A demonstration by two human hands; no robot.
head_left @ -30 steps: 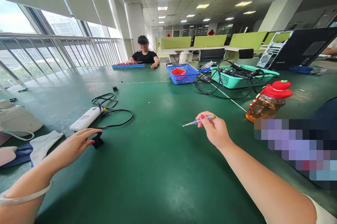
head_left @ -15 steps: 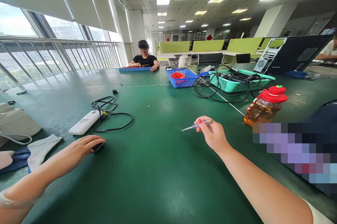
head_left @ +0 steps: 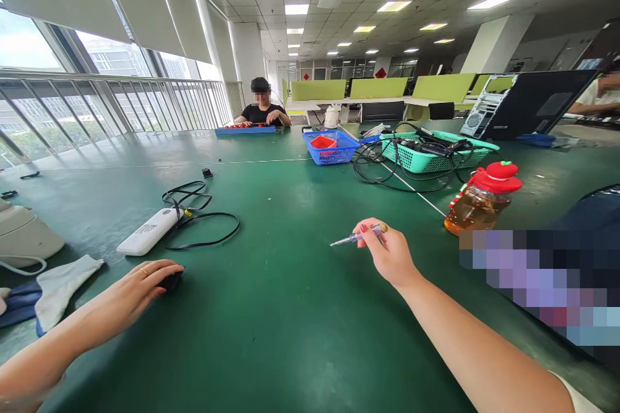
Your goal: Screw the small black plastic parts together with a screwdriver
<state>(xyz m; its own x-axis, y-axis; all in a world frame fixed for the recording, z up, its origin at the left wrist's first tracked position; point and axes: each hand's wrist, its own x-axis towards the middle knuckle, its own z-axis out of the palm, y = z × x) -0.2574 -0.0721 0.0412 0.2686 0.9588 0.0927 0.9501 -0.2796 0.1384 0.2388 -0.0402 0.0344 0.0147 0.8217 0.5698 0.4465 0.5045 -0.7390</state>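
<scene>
Table (head_left: 290, 322), green, carries a white power unit (head_left: 145, 239) with a black cable at left. Right hand (head_left: 390, 258), raised mid-table, grips a slim screwdriver (head_left: 349, 238), tip pointing left. Left hand (head_left: 138, 284) rests near the unit, fingers curled over a small black part (head_left: 173, 280)

Readable text: none anywhere in the frame.
White device (head_left: 145, 239), left of centre: a faint grey mark on its top face, too small to read.
Red diamond sign (head_left: 381, 72), far wall, upper centre: its character is too small to make out.
Screwdriver (head_left: 356, 236), centre: clear handle, no lettering legible.
Bottle (head_left: 477, 205), right: no label legible.
</scene>
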